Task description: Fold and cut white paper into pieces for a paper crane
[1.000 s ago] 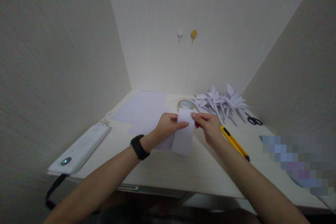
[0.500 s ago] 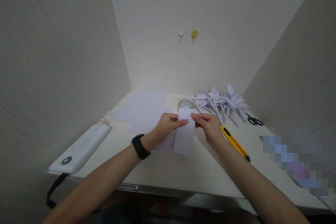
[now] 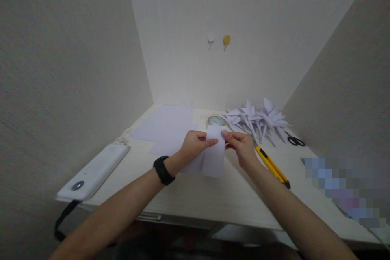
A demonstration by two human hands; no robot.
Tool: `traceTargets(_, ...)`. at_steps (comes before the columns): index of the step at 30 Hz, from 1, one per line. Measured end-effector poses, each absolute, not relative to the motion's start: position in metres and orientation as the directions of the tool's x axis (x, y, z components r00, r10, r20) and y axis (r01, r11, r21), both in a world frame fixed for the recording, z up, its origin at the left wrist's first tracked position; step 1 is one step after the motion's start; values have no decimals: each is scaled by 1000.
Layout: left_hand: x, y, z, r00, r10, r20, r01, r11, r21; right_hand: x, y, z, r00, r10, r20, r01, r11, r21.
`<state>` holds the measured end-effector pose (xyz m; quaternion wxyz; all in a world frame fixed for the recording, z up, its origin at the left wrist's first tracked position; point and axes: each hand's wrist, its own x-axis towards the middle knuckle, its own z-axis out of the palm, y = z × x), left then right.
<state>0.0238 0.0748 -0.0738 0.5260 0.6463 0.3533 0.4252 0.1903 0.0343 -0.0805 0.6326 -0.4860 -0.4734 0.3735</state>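
Between my two hands a narrow white strip of paper (image 3: pixel 213 160) is held up over the desk, its long side running toward me. My left hand (image 3: pixel 196 145) grips its left edge, thumb lying across the front and the other fingers behind. At the upper right corner, my right hand (image 3: pixel 240 143) pinches the strip between thumb and fingers. Larger white paper sheets (image 3: pixel 166 124) lie flat beyond and to the left, partly covered by my left hand. Just behind the strip's top edge is a roll of tape (image 3: pixel 216 120).
Folded paper pinwheels (image 3: pixel 258 118) are heaped at the back right, beside black-handled scissors (image 3: pixel 296 141). A yellow box cutter (image 3: pixel 272 165) lies by my right forearm. On the left is a white device (image 3: pixel 94 172) with a strap. Two hooks, one yellow (image 3: pixel 226 40), are on the wall.
The strip's lower end has lifted slightly away from me. Both hands keep nearly the same place and the same hold on the paper.
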Motion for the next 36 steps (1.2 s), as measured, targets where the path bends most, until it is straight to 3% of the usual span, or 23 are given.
traceTargets(7, 23, 77, -75, 443, 893, 83, -36, -74, 997, 191, 38, -86, 257, 937, 237, -5, 247, -969)
traceTargets(11, 23, 77, -76, 425, 900, 95, -42, -85, 995, 189, 37, -86, 254, 948, 194, -33, 209, -977)
traceTargets(15, 22, 78, -74, 453, 890, 53, -33, -43, 999, 189, 36, -86, 282, 929, 238, -21, 255, -967)
traceTargets(21, 21, 78, -73, 497, 867, 27, 33, -50, 998, 189, 36, -84, 321, 925, 204, -126, 255, -959)
traceTargets(25, 22, 77, -74, 520, 854, 24, 44, -55, 998, 187, 34, -82, 373, 895, 244, -87, 295, -952)
traceTargets(32, 20, 80, -74, 425, 905, 31, 2, -35, 999, 184, 35, -87, 271, 946, 177, -63, 201, -978)
traceTargets(36, 19, 82, -74, 473, 881, -2, -31, 19, 999, 185, 35, -87, 272, 949, 160, -70, 185, -980)
